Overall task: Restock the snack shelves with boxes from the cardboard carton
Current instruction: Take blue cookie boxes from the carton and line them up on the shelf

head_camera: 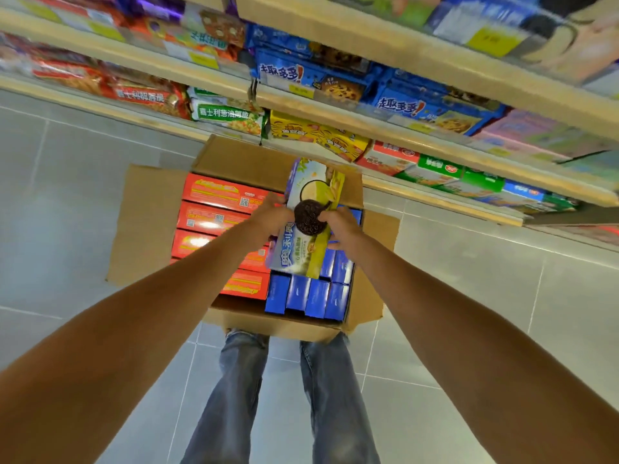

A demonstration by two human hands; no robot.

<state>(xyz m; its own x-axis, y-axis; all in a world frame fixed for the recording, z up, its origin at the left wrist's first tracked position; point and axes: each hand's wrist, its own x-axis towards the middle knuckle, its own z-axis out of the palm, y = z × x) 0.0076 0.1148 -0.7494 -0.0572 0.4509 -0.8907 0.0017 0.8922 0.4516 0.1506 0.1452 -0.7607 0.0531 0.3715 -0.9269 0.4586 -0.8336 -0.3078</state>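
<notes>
floor (67, 202): grey tiles, way down below the fingers, all around everything
shelves (335, 107): wooden-edged, just beyond the fingertips and running off to both sides. They're packed with snack packs and boxes, with yellow price tags along the front lips
cardboard carton (147, 226): sitting on the floor right under both hands, flaps folded out flat, pushed up against the bottom shelf
jeans (234, 396): the person's legs, on the near side of the carton, well back from the fingers
red boxes (217, 195): a stack lying in the carton, under and left of the left fingers
blue boxes (308, 298): standing on end in the carton, directly below the fingers and a bit nearer the person
cookie box (299, 254): pale blue-and-green one with a dark sandwich cookie printed on it, up out of the carton, tilted, caught between the two hands, far end poking toward the lowest shelf
left hand (271, 219): fingers curled round the box's left edge, gripping it
right hand (341, 226): same deal on the right edge, fingers wrapped on and thumb near the cookie print
</notes>
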